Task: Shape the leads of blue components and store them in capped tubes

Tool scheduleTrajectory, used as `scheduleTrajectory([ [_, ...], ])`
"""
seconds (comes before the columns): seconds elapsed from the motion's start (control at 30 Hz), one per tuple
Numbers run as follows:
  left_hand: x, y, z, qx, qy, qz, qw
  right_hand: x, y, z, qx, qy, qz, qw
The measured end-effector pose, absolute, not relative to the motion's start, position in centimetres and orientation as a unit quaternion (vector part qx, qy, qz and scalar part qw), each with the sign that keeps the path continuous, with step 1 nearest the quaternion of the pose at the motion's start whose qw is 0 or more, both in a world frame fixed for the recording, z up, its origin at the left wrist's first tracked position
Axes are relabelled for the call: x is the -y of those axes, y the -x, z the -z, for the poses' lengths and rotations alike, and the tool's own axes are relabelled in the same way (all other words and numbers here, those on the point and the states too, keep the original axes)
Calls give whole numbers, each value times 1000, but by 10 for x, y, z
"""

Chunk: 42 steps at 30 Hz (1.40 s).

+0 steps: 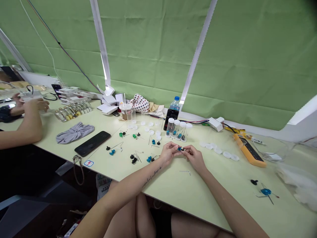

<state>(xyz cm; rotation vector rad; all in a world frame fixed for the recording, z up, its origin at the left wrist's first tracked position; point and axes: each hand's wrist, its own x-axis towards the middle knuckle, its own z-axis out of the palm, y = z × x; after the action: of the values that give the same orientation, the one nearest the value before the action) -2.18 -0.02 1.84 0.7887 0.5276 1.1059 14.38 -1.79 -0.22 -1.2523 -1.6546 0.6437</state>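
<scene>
Between my two hands is a small blue and black plastic part [179, 149], partly hidden by the fingers. My left hand [168, 153] pinches its blue end. From the other side, the fingertips of my right hand [194, 156] close on the black end. An L-shaped hex key [185, 172] lies on the table just below the hands. Clear tubes with white caps [170, 121] stand upright beyond them, with blue and black parts inside. Left of my wrist lie loose blue pieces [149, 159] and black pieces [134, 160] with thin metal pins.
White caps [218, 150] sit in a row at the right, near an orange multimeter [249, 150]. Another blue part [265, 191] lies at far right. A phone [92, 143] and grey cloth [75, 132] are at left. A co-worker's hand [37, 104] works at far left.
</scene>
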Motion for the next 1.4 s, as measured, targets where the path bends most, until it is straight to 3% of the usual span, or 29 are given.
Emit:
scheduleTrajectory([
  [1.4, 0, 22, -24, -264, -367, -499, 739, 19, -142, -1, 680, 505, -274, 457],
])
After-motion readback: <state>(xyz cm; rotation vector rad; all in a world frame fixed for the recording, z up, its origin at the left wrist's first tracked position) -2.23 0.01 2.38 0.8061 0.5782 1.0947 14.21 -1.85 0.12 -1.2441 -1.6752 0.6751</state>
